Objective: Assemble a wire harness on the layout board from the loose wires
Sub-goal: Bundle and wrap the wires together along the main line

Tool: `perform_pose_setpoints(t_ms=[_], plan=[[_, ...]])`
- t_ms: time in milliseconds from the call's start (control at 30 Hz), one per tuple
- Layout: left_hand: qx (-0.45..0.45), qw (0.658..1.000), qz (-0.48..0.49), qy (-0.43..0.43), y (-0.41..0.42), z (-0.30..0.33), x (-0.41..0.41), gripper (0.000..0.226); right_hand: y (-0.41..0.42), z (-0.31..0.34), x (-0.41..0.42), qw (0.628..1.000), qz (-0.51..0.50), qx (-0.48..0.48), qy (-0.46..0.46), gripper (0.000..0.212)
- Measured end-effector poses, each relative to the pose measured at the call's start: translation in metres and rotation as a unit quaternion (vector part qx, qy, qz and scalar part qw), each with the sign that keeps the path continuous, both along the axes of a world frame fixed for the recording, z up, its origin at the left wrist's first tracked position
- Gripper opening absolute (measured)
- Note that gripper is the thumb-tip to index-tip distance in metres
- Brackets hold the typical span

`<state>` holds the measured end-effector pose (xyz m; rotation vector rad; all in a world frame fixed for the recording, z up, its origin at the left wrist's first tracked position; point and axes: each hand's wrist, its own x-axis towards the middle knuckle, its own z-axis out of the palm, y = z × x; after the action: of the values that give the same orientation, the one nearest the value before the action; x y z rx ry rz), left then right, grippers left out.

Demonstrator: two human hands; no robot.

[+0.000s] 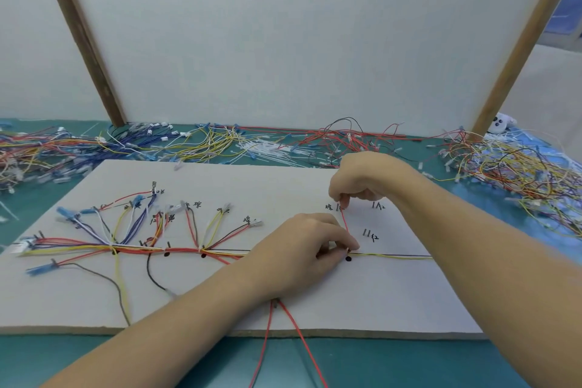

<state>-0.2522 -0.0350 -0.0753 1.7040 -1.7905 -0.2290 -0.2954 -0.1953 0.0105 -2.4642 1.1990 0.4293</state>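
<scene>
A teal mat (37, 353) covers the bench, backed by a white wood-framed panel (283, 41). On the white layout board (378, 299), the right hand (362, 179) pinches the upper end of a red wire (345, 224) at a peg, while the left hand (302, 252) pinches its lower end down near a black dot (348, 258). The wire runs steeply between them, leaning slightly left at the top. Leftward, the bundled harness (141, 250) lies lengthwise along the board, branches fanning upward. Loose wires (510, 167) are heaped behind and to the right.
</scene>
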Motion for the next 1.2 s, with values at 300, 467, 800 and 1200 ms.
perform_pose_setpoints(t_ms=[300, 467, 800, 1200], plan=[[-0.017, 1.0, -0.003, 0.018, -0.001, 0.0, 0.0, 0.021, 0.034, -0.03, -0.009, 0.927, 0.184, -0.321, -0.063, 0.015], [-0.051, 0.998, 0.038, 0.028, 0.0, 0.0, 0.0, 0.008, 0.032, -0.039, -0.021, 0.895, 0.228, -0.376, -0.075, 0.045], [-0.055, 0.994, 0.09, 0.035, 0.0, -0.001, 0.002, 0.008, 0.028, -0.053, -0.037, 0.897, 0.233, -0.363, -0.096, 0.037], [-0.035, 0.994, 0.096, 0.037, 0.003, 0.0, 0.004, 0.02, 0.049, -0.049, -0.081, 0.958, 0.115, -0.187, -0.186, 0.022]])
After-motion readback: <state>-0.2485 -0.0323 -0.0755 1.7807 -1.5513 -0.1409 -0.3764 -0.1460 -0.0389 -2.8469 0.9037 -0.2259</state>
